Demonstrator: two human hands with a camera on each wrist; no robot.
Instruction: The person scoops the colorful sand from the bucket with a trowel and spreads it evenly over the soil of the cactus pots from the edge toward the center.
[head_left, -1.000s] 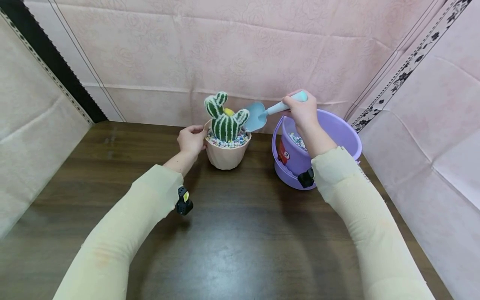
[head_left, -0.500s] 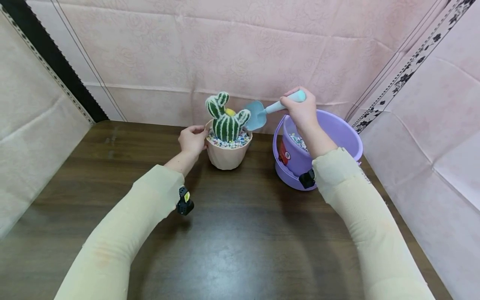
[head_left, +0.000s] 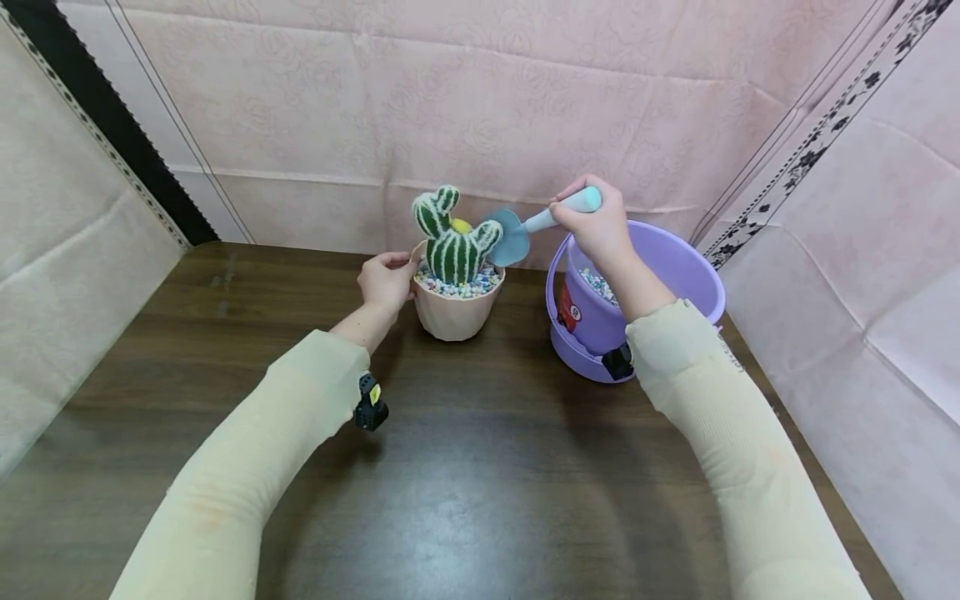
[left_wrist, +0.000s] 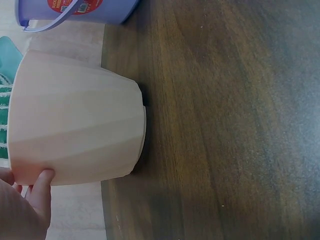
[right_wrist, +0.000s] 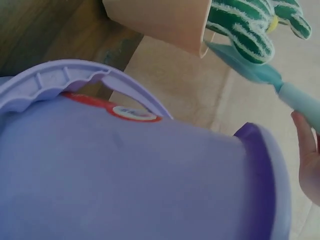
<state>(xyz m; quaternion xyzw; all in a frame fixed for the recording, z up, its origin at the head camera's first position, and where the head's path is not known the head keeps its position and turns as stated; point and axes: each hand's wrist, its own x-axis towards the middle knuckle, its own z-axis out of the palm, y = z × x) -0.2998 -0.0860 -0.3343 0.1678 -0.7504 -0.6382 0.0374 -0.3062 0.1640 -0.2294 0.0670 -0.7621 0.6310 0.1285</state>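
Observation:
A cream flowerpot (head_left: pixel 454 317) stands upright on the table, with a knitted-looking green cactus (head_left: pixel 454 256) and small coloured pebbles (head_left: pixel 480 283) in it. My left hand (head_left: pixel 386 281) pinches its left rim, the thumb on the outer wall in the left wrist view. In my right hand (head_left: pixel 596 221) is the handle of a light blue toy shovel (head_left: pixel 512 239). The shovel's blade is tipped down at the pot's right rim, beside the cactus arm; in the right wrist view its tip (right_wrist: pixel 220 49) overlaps the rim.
Right of the pot, a purple bucket (head_left: pixel 678 250) with a red label and a handle stands under my right forearm, and more pebbles (head_left: pixel 598 286) show inside it. A cloth-covered wall (head_left: pixel 480 108) rises close behind the pot.
The shovel has turned and tilted downward, its blade dipping closer to the pot, and my right hand has moved slightly left. My left hand stays at the rim.

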